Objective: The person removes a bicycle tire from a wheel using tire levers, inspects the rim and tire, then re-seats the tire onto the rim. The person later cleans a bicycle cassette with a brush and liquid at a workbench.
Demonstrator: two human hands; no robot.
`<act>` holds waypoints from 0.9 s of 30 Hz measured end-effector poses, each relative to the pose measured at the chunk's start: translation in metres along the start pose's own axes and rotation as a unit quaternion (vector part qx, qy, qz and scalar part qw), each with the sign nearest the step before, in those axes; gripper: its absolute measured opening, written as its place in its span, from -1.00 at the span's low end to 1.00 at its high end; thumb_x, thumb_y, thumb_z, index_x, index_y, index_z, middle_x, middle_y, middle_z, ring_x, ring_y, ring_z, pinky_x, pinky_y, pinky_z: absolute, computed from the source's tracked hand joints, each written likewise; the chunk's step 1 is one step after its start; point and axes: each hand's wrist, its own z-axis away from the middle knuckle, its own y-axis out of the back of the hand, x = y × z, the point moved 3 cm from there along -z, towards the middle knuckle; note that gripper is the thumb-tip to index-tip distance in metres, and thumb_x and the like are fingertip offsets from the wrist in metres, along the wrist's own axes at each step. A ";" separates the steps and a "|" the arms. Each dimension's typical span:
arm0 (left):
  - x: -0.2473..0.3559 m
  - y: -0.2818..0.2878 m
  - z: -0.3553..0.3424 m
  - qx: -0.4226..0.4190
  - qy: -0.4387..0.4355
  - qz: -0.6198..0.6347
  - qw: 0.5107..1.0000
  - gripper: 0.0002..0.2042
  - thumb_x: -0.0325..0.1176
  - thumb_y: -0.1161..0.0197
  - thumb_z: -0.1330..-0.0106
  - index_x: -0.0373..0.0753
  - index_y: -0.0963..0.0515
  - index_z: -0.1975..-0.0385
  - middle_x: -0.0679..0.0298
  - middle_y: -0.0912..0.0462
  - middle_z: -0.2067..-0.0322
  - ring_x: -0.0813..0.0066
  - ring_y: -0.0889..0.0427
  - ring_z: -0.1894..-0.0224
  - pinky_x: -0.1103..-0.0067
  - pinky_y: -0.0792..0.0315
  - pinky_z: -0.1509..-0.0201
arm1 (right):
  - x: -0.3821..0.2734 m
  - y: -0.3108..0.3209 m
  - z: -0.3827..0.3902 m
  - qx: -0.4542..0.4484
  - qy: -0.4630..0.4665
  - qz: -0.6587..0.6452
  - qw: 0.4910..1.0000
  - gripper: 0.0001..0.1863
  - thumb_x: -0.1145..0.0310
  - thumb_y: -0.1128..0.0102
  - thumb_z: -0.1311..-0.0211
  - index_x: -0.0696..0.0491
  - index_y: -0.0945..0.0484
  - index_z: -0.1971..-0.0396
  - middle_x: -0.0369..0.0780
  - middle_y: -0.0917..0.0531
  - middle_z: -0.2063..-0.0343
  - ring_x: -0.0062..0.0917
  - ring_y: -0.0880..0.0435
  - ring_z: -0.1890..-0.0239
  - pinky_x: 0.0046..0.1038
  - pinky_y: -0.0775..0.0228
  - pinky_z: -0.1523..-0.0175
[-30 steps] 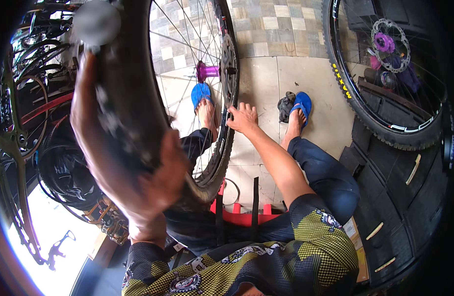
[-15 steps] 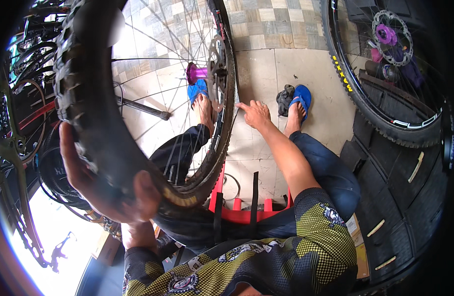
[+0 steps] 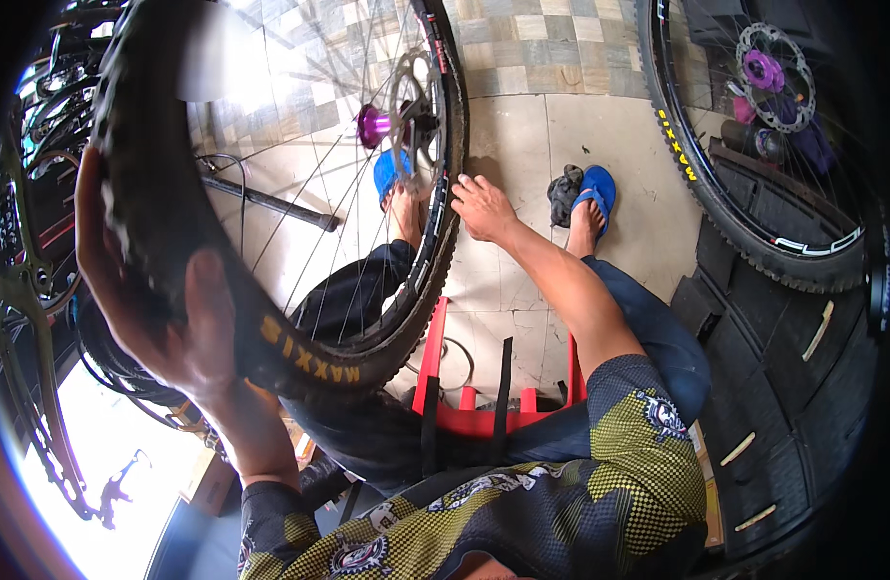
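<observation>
A bicycle wheel with a knobbly black tyre, thin spokes, a purple hub and a silver disc rotor stands tilted before me, at the left. My left hand is wrapped round the tyre's near left side, thumb on one face and fingers along the other. On the wheel's right side, my right hand has its fingers curled, with thumb and fingertips at the tyre's edge. Whether they pinch anything small there is hidden.
At the right, a second wheel with a purple hub and rotor rests against black matting. A red stand with black straps is between my legs. A dark rag lies beside my sandalled right foot. Bicycle frames line the left.
The wheel has turned, bringing yellow lettering on the tyre into view near my left hand. My left hand has shifted left and up. My right index finger, stretched out before, is now curled.
</observation>
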 end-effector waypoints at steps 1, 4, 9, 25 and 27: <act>0.003 -0.006 -0.008 -0.006 0.001 0.007 1.000 -0.14 -0.04 -0.41 -0.25 -0.48 -0.23 -0.42 -0.09 -0.44 -0.32 0.08 -0.48 -0.33 0.28 -0.32 -0.42 | -0.004 -0.001 -0.002 -0.033 0.015 -0.008 0.999 -0.81 0.35 -0.21 -0.14 -0.02 -0.72 0.26 -0.21 -0.64 0.01 -0.25 -0.45 -0.30 -0.18 -0.26 -0.39; 0.017 -0.010 -0.020 -0.032 -0.014 0.013 0.999 -0.25 -0.32 -0.35 -0.21 -0.39 -0.30 -0.43 -0.07 -0.44 -0.34 0.09 -0.45 -0.35 0.30 -0.24 -0.48 | -0.036 0.003 0.000 -0.065 0.058 -0.077 0.993 -0.73 0.31 -0.22 0.06 -0.10 -0.75 0.29 -0.30 -0.71 0.17 -0.35 -0.58 -0.15 -0.24 -0.29 -0.32; 0.028 0.004 0.026 -0.020 -0.043 -0.027 0.999 -0.17 -0.15 -0.39 -0.21 -0.47 -0.24 -0.43 -0.09 -0.39 -0.35 0.06 -0.41 -0.37 0.27 -0.25 -0.46 | -0.103 0.025 0.022 -0.193 0.123 -0.176 0.958 -0.66 0.23 -0.22 0.04 -0.07 -0.76 0.22 -0.26 -0.74 0.16 -0.31 -0.65 -0.04 -0.25 -0.36 -0.25; 0.051 0.052 0.200 -0.046 -0.058 -0.093 0.993 -0.12 -0.05 -0.40 -0.10 -0.37 -0.20 -0.39 -0.16 -0.24 -0.30 -0.48 -0.26 -0.34 -0.09 -0.34 -0.32 | -0.182 0.002 0.145 -0.192 0.092 -0.228 0.950 -0.25 0.36 -0.16 -0.09 -0.02 -0.40 -0.40 -0.16 -0.48 -0.38 -0.29 -0.32 -0.49 -0.24 -0.14 -0.55; 0.037 0.062 0.209 -0.044 -0.056 -0.115 0.991 -0.10 -0.05 -0.40 -0.11 -0.37 -0.16 -0.40 -0.18 -0.23 -0.31 -0.47 -0.25 -0.34 -0.09 -0.29 -0.36 | -0.184 -0.002 0.134 -0.220 0.089 -0.226 0.945 -0.34 0.39 -0.14 -0.05 0.00 -0.54 -0.28 -0.21 -0.55 -0.31 -0.32 -0.43 -0.40 -0.23 -0.24 -0.47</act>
